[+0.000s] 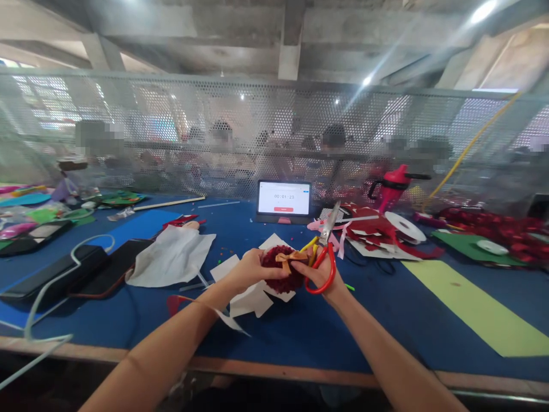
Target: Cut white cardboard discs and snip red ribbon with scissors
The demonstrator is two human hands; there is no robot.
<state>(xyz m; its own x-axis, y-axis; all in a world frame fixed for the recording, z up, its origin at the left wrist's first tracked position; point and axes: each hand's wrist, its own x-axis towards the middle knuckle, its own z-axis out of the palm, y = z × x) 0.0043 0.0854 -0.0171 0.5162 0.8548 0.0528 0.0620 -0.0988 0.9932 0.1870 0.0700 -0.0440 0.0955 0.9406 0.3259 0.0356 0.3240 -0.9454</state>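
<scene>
The left hand (247, 269) hid the near-left side of the dark red pompom (283, 279); fingers of the right hand (325, 278) were lost inside the red handles of the scissors (328, 233). Beyond the far edge of the table (300, 337), figures behind the mesh screen (274, 123) were blurred.

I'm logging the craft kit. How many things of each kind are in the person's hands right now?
Scissors: 1, in the right hand
Dark red fuzzy ball: 1, in the left hand
Orange bow: 1, on the ball
Total: 3
</scene>
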